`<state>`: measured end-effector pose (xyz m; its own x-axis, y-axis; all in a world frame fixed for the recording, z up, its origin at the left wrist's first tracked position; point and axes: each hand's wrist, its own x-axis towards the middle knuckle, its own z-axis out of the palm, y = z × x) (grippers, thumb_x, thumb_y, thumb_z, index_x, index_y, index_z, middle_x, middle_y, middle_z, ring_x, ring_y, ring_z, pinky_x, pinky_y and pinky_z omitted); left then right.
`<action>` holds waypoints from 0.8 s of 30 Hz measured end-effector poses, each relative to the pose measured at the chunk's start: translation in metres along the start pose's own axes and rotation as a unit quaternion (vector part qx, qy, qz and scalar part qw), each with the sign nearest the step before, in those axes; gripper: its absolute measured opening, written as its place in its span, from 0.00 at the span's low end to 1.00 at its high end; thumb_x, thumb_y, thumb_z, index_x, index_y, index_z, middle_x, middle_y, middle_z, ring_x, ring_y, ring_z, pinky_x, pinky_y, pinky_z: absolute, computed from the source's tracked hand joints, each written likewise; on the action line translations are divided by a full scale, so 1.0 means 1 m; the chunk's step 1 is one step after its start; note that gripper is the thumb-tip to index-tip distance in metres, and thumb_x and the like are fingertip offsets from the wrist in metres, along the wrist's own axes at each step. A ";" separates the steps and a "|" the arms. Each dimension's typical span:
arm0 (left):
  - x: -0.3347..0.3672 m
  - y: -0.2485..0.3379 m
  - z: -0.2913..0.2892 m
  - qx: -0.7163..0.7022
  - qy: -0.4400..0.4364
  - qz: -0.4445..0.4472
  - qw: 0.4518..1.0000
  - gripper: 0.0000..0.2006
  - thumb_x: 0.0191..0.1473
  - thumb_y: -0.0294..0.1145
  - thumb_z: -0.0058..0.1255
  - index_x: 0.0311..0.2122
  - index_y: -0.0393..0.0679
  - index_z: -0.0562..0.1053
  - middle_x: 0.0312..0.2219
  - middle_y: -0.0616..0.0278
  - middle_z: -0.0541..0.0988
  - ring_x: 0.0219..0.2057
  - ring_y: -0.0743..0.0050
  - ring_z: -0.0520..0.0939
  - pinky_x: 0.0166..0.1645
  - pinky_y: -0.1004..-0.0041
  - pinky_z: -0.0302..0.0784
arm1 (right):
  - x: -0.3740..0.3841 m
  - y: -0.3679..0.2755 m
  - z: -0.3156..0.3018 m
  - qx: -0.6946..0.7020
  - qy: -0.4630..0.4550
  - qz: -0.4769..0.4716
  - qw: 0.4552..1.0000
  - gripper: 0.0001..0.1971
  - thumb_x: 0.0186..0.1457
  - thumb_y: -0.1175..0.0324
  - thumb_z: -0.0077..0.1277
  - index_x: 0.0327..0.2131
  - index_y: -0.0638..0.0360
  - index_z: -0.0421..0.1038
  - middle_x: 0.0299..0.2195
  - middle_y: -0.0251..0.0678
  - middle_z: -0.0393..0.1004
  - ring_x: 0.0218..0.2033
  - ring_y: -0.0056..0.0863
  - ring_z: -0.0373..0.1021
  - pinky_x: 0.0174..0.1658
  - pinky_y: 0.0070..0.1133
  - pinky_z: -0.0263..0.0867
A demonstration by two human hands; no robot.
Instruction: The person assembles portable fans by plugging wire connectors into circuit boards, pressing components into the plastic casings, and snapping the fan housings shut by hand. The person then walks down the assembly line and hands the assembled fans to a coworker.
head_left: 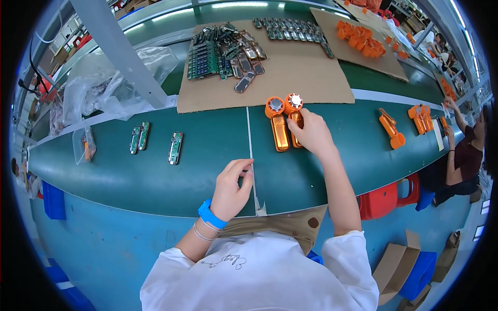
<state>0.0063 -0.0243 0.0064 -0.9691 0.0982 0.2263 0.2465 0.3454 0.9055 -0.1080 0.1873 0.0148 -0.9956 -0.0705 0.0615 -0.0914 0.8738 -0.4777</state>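
Fingers of my right hand (pixel 311 132) closed on the right one of two orange handheld fans (pixel 294 116), lying side by side on the green belt (pixel 155 171) under my palm. My left hand (pixel 231 189) rested loosely curled, holding nothing, nearer me, well apart from them

So the person's wearing a plain white short-sleeved t-shirt (pixel 259 274), loose fit, sleeves ending above the elbows, so both forearms are bare. There's a small dark handwritten-style squiggle printed on the chest, a bit toward the left sleeve. Left wrist, well back from the fingers (pixel 244 168), has a bright blue band (pixel 211 214), looks like a fitness tracker strap, and right behind it a couple of thin pale bracelets or hair ties (pixel 202 232). Right wrist is bare, no rings that I can make out on either hand. Nails look short and plain.
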 end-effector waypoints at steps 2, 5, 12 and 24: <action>0.004 0.000 -0.002 -0.001 -0.004 -0.002 1.000 0.12 0.49 0.19 0.45 0.41 0.34 0.70 0.34 0.51 0.74 0.31 0.65 0.78 0.35 0.73 0.74 | 0.001 0.002 0.002 -0.007 0.004 -0.002 1.000 0.16 0.50 0.57 0.49 0.28 0.64 0.66 0.27 0.46 0.73 0.30 0.44 0.71 0.35 0.33 0.67; 0.008 -0.001 -0.002 -0.008 -0.010 -0.011 1.000 0.11 0.50 0.19 0.45 0.41 0.33 0.70 0.33 0.52 0.74 0.30 0.65 0.77 0.35 0.74 0.73 | 0.002 -0.003 -0.002 -0.033 -0.003 0.003 0.999 0.17 0.50 0.56 0.48 0.29 0.64 0.66 0.27 0.46 0.73 0.29 0.43 0.71 0.35 0.33 0.68; 0.008 -0.002 0.002 -0.008 -0.023 -0.025 0.999 0.10 0.50 0.20 0.44 0.40 0.33 0.70 0.32 0.52 0.74 0.30 0.66 0.77 0.35 0.74 0.73 | -0.011 -0.003 -0.004 -0.073 0.015 0.000 0.997 0.16 0.48 0.58 0.48 0.29 0.64 0.66 0.26 0.45 0.72 0.28 0.42 0.71 0.33 0.32 0.68; -0.009 0.030 0.037 -0.601 -0.154 -0.228 0.750 0.27 0.61 0.50 0.29 0.62 0.53 0.45 0.53 0.49 0.61 0.52 0.55 0.68 0.55 0.57 0.63 | -0.150 -0.070 -0.050 0.017 -0.020 -0.166 0.986 0.21 0.45 0.59 0.57 0.34 0.71 0.67 0.18 0.38 0.66 0.17 0.29 0.68 0.20 0.22 0.64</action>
<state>0.0227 0.0202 0.0186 -0.8556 0.5008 -0.1312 -0.4773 -0.6649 0.5745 0.0484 0.1602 0.0826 -0.9105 -0.3693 0.1860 -0.4127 0.7829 -0.4656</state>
